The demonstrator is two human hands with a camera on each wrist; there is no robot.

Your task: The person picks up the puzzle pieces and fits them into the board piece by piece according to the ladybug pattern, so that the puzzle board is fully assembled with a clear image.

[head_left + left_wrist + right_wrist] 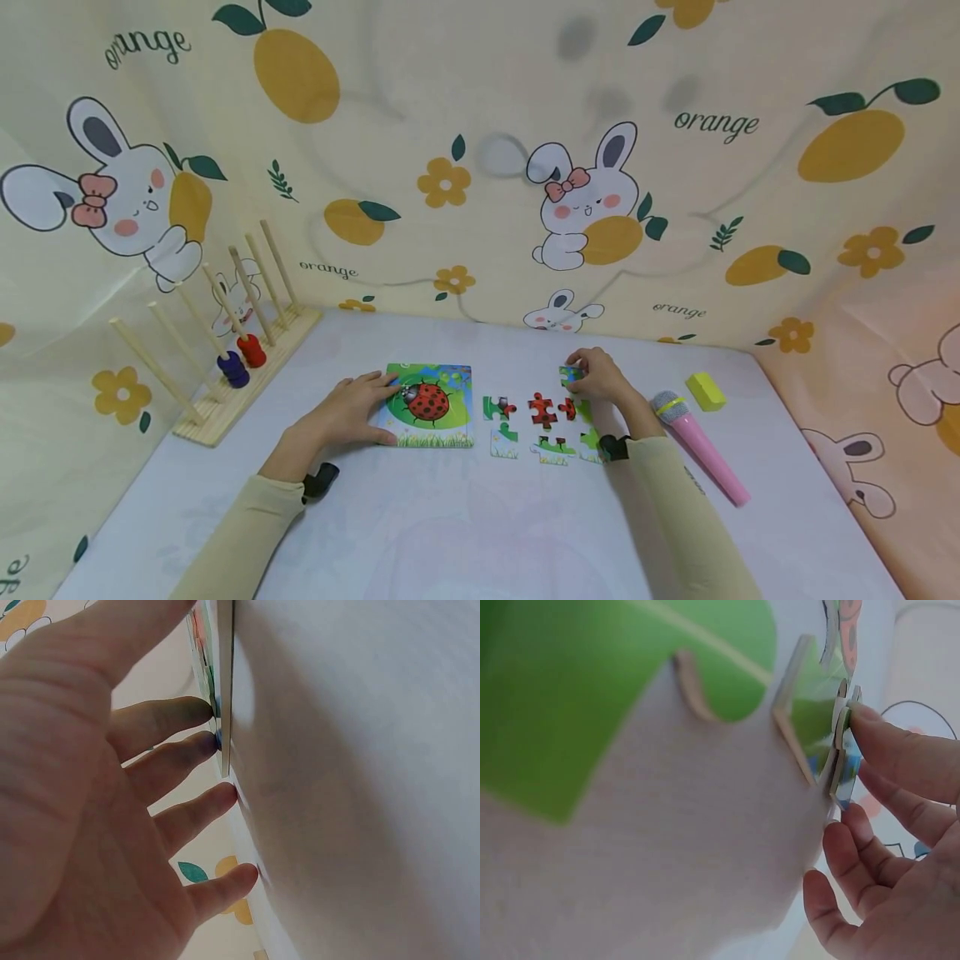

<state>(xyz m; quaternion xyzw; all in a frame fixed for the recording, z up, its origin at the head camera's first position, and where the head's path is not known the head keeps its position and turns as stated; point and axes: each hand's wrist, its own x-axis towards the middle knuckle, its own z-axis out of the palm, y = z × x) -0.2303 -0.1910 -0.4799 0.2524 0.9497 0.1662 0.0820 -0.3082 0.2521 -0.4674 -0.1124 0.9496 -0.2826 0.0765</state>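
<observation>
A: Report the left hand (348, 414).

B: Fingers extended and spread apart. Thumb and fingertips touch the left side of the flat, square, green-and-blue ladybug picture board (442, 425), which lies on the white counter (450, 517).

A: Report the right hand (606, 382).

B: Clamped. Thumb and fingers pinch a flat, blue-and-green jigsaw piece (569, 374) at the far right of the loose group.

A: Locate the remaining pieces.

B: The flat, red, green and white jigsaw pieces (542, 410) lie to the right of the board, several with gaps between them.

A: List surrounding items.

B: Right of the pieces: a pink microphone with a grey head (711, 460); near that head, a yellow rectangular block (706, 392). Far left: a pale wooden peg rack (198, 430), carrying stacked purple rings (234, 370) and red rings (252, 351).
</observation>
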